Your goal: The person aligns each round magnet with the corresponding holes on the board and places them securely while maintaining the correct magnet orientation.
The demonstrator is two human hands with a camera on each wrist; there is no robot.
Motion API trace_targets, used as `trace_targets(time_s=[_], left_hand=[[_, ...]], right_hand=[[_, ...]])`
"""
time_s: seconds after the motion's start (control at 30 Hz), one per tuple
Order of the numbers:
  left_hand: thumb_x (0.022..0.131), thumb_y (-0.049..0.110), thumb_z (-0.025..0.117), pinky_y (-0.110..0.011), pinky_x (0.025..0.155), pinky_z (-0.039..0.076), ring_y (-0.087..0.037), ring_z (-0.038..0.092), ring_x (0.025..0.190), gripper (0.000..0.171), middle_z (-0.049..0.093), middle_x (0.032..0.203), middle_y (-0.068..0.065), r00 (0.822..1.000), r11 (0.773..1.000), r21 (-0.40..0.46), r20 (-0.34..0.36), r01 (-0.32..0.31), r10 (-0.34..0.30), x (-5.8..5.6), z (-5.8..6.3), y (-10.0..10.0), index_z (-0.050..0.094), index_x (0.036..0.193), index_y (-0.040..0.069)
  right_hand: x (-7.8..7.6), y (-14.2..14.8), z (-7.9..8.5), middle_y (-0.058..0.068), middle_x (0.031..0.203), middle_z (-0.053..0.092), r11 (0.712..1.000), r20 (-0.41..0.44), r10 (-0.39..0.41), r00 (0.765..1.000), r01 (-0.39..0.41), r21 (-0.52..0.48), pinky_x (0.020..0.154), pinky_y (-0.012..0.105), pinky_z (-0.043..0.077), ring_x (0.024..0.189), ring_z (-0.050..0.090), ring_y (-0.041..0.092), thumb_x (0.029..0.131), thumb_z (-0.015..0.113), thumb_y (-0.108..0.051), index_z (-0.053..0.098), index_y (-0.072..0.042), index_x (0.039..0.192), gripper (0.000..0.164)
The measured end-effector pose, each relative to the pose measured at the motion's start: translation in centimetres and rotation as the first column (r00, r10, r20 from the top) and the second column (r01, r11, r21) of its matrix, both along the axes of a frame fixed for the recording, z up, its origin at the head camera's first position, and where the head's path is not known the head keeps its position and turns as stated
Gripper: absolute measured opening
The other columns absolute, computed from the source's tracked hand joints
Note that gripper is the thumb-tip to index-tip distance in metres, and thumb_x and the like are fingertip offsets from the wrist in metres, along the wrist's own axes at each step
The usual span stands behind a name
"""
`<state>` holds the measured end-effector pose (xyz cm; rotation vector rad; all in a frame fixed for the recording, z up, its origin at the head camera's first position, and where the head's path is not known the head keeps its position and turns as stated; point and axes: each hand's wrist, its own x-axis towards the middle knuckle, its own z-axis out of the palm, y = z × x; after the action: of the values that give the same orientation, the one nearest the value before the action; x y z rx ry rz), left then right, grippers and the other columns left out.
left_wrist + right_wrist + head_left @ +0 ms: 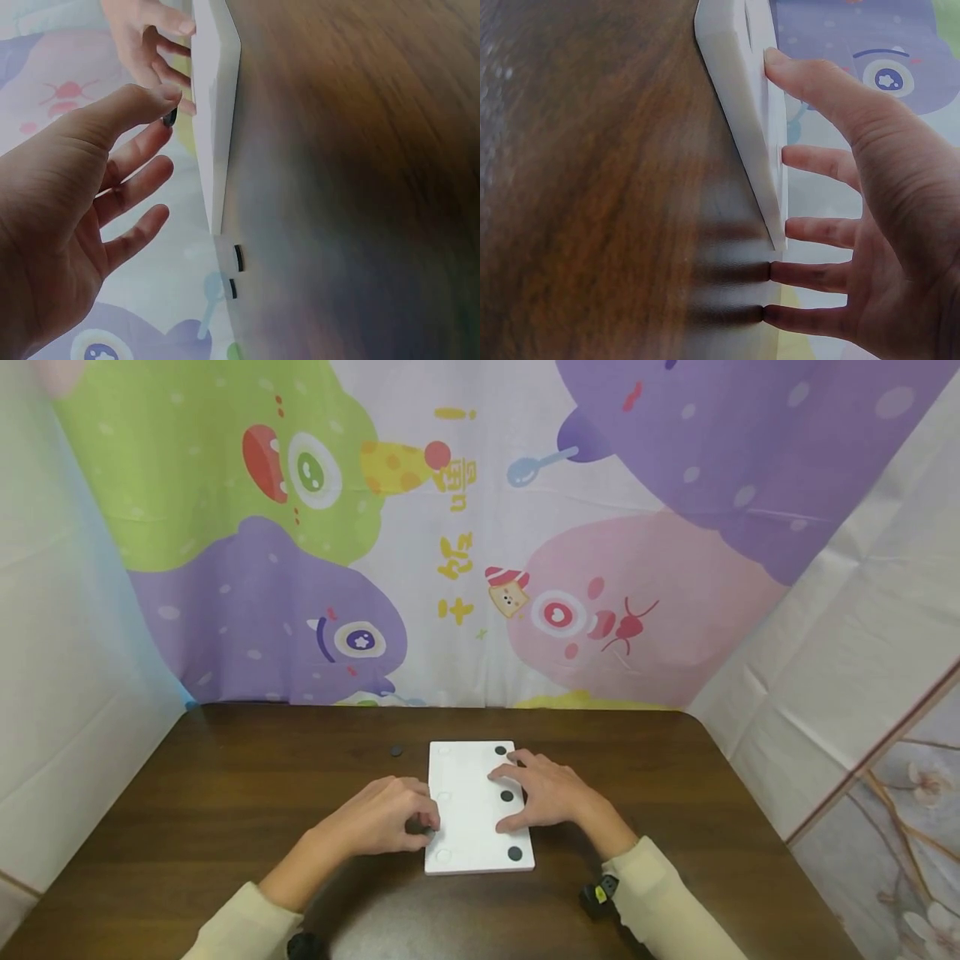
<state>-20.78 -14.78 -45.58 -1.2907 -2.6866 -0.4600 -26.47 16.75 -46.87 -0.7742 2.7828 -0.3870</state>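
A white rectangular board (472, 810) lies on the table, with black discs in its right column: a far disc (500, 750), a middle disc (507, 796) and a near disc (515, 853). Down its left side run faint round recesses. My left hand (382, 814) is at the board's left edge. Between its thumb and index finger it pinches a small black disc (170, 118), best seen in the left wrist view. The right hand (551, 789) rests on the board's right side with fingers spread, the thumb (780, 66) on the top face and the outer fingers past the edge.
On the brown wooden table (262, 777), a loose black disc (397, 750) lies beyond the left hand. The left wrist view shows two loose discs, the larger disc (239, 258) nearer the board. A cartoon-printed curtain (480, 668) hangs behind the table.
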Motion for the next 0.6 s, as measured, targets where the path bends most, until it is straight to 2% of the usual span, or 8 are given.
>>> trace_targets(time_s=[0.3, 0.6], left_hand=[[0.085, 0.018, 0.094, -0.017, 0.072, 0.05, -0.001, 0.067, 0.079, 0.012, 0.071, 0.084, 0.012, 1.0, 1.0, -0.017, 0.014, 0.007, -0.007, 0.0, 0.3, 0.9, 0.085, 0.091, 0.023], [0.084, 0.019, 0.096, -0.017, 0.071, 0.05, -0.002, 0.068, 0.079, 0.014, 0.073, 0.084, 0.011, 0.999, 1.0, -0.023, 0.038, 0.005, -0.004, -0.1, 0.3, 1.3, 0.084, 0.089, 0.023]], right_hand=[[0.1, 0.1, 0.1, 0.016, 0.171, 0.052, 1.0, -0.004, 0.005, 1.0, -0.005, 0.003, 0.106, 0.069, 0.057, 0.146, 0.059, 0.04, 0.085, 0.091, -0.065, 0.066, -0.031, 0.155, 0.082], [0.0, 0.0, 0.2, 0.014, 0.172, 0.051, 1.0, 0.002, 0.003, 1.0, -0.003, 0.01, 0.109, 0.071, 0.055, 0.149, 0.058, 0.04, 0.086, 0.09, -0.065, 0.065, -0.034, 0.155, 0.08]])
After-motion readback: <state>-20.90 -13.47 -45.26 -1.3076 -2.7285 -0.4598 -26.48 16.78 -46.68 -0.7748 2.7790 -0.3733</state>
